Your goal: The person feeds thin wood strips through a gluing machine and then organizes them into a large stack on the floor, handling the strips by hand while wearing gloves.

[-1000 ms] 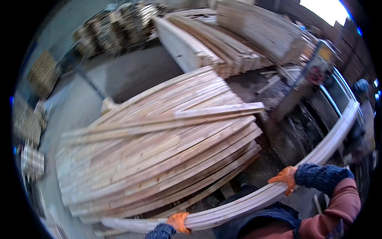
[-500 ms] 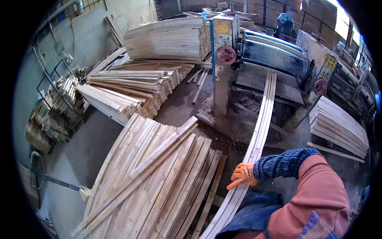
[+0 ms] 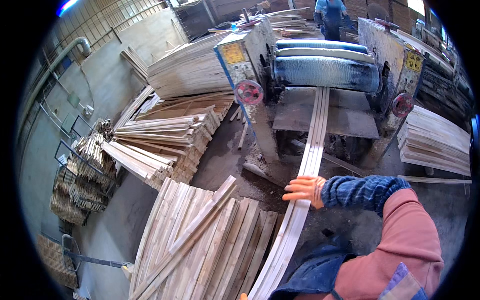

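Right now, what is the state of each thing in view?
Right hand: orange-gloved, resting flat on the long boards.
Left hand: barely visible at the lower edge.
Long boards: lying on the machine's table.
Roller: above the boards.
Board stack: lying flat.

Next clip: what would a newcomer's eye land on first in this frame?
Most likely the long pale wooden boards running down the middle from the grey roller machine at the top, with the person's right hand in an orange glove resting on them. Left of that, a fanned stack of light wooden slats fills the lower floor. A second person in blue stands behind the machine.
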### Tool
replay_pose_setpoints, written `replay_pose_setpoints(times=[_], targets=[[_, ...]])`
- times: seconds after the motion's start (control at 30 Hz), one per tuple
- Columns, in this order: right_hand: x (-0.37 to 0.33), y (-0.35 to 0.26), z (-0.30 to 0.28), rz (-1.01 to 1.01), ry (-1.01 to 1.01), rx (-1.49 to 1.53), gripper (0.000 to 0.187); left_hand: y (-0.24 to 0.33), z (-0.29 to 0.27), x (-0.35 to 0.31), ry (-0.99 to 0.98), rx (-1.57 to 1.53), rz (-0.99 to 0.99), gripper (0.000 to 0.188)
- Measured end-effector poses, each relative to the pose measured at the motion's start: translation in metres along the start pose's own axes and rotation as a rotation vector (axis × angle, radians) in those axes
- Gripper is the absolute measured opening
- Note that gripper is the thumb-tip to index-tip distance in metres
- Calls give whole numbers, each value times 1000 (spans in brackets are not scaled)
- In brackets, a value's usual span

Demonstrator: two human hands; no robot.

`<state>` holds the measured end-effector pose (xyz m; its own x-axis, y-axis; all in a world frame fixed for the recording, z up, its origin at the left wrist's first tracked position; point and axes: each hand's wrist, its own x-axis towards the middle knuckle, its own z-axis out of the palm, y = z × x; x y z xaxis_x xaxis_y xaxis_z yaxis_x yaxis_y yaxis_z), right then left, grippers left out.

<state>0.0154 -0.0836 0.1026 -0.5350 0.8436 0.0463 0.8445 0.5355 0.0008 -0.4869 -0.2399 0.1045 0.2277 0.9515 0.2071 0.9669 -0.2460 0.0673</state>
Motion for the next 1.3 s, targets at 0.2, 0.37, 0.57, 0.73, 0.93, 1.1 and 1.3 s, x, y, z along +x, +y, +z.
replay_pose_setpoints(times=[0.2,0.37,0.57,0.73,0.93,1.1,1.3], targets=[[11,-79,48,-360,239,115,109,29,86,12,-480,-67,-10,61],[29,-70,21,-435,-281,251,115,78,64,38,-421,-236,98,67],[16,13,5,-370,-352,192,114,49,-26,-44,-186,-231,-198,57],[1,75,10,-330,-241,193,116,-42,-30,-122,-85,36,-120,53],[-24,87,4,51,-101,-46,109,10,-31,-49,-462,104,-92,69],[-18,23,14,-242,-104,142,125,51,22,-29,-504,-12,-174,83],[12,-60,-14,-455,-361,145,116,137,8,42,-430,-259,-107,100]])
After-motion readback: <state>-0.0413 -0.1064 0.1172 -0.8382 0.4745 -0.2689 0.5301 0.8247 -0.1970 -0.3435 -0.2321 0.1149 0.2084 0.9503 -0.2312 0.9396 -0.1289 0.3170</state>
